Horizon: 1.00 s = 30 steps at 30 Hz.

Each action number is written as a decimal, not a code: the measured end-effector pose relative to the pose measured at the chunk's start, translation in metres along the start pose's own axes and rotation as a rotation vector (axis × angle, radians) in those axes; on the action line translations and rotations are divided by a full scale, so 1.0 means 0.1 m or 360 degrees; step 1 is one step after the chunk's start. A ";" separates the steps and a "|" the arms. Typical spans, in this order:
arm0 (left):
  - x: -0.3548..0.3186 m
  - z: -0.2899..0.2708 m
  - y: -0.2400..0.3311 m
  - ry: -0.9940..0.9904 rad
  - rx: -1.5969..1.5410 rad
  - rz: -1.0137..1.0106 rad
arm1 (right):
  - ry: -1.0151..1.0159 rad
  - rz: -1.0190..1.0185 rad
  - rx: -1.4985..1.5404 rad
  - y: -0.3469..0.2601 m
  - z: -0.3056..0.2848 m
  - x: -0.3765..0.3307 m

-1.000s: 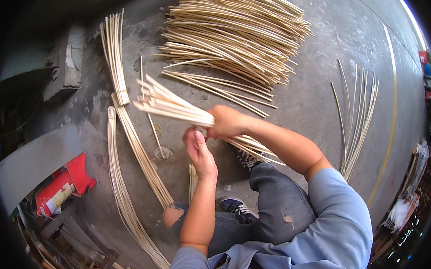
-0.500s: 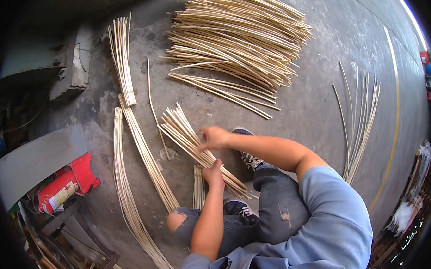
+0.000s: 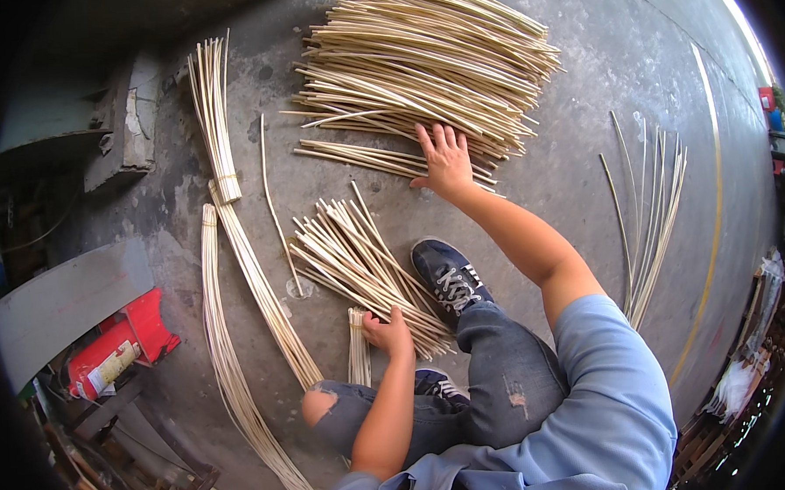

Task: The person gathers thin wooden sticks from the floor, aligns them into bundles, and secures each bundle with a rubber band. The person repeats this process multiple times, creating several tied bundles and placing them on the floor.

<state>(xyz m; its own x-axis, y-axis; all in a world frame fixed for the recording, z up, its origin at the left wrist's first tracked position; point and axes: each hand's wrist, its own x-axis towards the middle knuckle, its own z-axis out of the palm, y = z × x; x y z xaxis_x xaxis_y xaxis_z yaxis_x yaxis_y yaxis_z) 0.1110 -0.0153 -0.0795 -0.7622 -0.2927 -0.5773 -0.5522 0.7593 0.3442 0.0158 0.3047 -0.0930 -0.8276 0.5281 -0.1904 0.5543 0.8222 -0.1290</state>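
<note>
My right hand (image 3: 446,161) reaches out with fingers spread, its fingertips on the near edge of a big heap of pale cane sticks (image 3: 428,59). Under its palm side lie a few loose sticks (image 3: 353,154), set apart from the heap. My left hand (image 3: 387,331) is low beside a fanned-out batch of sticks (image 3: 344,247), its thumb against their near edge and its fingers loosely bent, apart from the thumb. The batch rests on the floor between my hands, its sticks crossing at slightly different angles. Close to the left fingers is a short tied bundle (image 3: 358,347).
To the left lie long tied bundles (image 3: 216,121), (image 3: 267,290), (image 3: 226,349) and a single stick (image 3: 273,206). A red machine part (image 3: 121,344) stands at the left. My shoe (image 3: 446,273) is beside the batch. Several thin canes (image 3: 659,225) lie at the right.
My right hand has moved from the batch up to the heap, its fingers spreading. The batch has fanned wider and settled on the floor; my left hand has loosened and lies at its edge.
</note>
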 end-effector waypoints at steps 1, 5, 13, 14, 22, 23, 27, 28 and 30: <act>-0.05 -0.02 0.03 0.0090 0.0095 0.0173 | -0.0039 0.0015 0.0019 0.07 0.01 0.02; 0.03 -0.17 0.09 0.0169 -0.0160 0.0714 | 0.0191 -0.0215 -0.0039 0.05 0.06 0.01; 0.28 0.12 0.76 -0.1013 -0.0981 0.0549 | 0.0177 -0.0188 -0.0072 -0.03 -0.06 0.24; 0.30 0.20 0.89 -0.1166 -0.1046 0.0454 | 0.0176 -0.0192 -0.0102 0.02 -0.04 0.26; 0.76 0.45 1.66 -0.1442 -0.1312 0.0081 | 0.0292 -0.0080 -0.0252 -0.13 0.00 0.41; 0.80 0.49 1.74 -0.1450 -0.1335 0.0074 | 0.0221 -0.0130 -0.0103 -0.09 0.02 0.45; 0.83 0.61 1.87 -0.1470 -0.1408 0.0013 | 0.0326 -0.0142 -0.0021 -0.11 0.11 0.32; 0.83 0.64 1.90 -0.1471 -0.1426 0.0000 | 0.0315 -0.0054 0.0024 -0.10 0.09 0.35; 0.88 0.66 1.86 -0.1437 -0.1451 -0.0064 | 0.0187 -0.0027 0.0045 -0.19 0.07 0.32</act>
<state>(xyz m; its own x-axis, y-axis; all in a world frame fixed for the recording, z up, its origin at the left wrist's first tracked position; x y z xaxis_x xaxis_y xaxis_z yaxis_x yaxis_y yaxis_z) -0.0369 0.1382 -0.1152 -0.4391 0.4618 -0.7707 -0.8729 -0.0160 0.4877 -0.0204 0.3049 -0.1031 -0.8406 0.5367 -0.0729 0.5411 0.8258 -0.1589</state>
